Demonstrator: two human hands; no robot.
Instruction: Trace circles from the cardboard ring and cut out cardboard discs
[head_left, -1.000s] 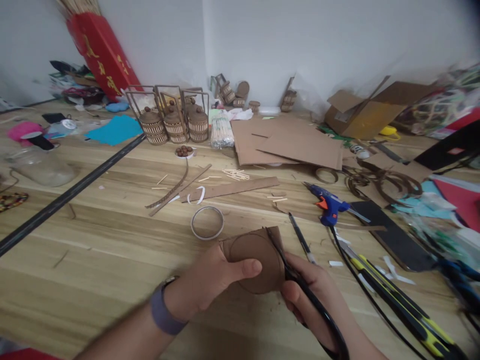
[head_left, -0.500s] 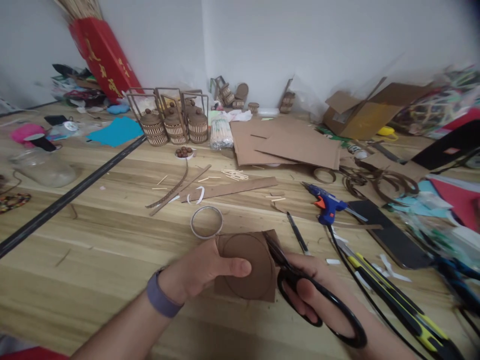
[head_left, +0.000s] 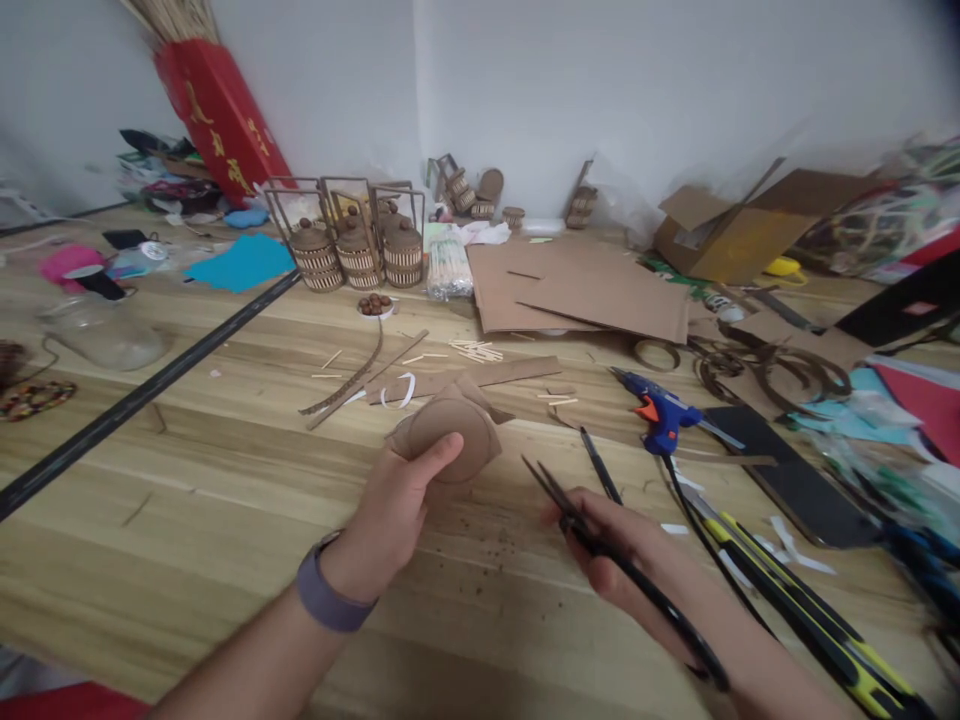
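My left hand (head_left: 397,495) grips a brown piece of cardboard (head_left: 446,435), thumb on top. A circle is drawn on the cardboard, and a partly cut strip sticks out at its upper right edge. In my right hand (head_left: 622,545) is a pair of black scissors (head_left: 555,490), their blades slightly parted and pointing up and left. The blades are apart from the cardboard. Small dark crumbs (head_left: 487,560) lie on the wooden table between the hands. A black pen (head_left: 600,465) lies just beyond my right hand.
A blue glue gun (head_left: 664,410), a phone (head_left: 787,475) and a yellow-black cutter (head_left: 810,620) lie at the right. Large cardboard sheets (head_left: 585,285) and small lidded baskets (head_left: 360,250) stand farther back. A glass jar (head_left: 105,330) lies left.
My left hand has lifted the cardboard up and left, turning it, away from the scissors. The scissors have come off its edge and tilted. The tape ring is now hidden.
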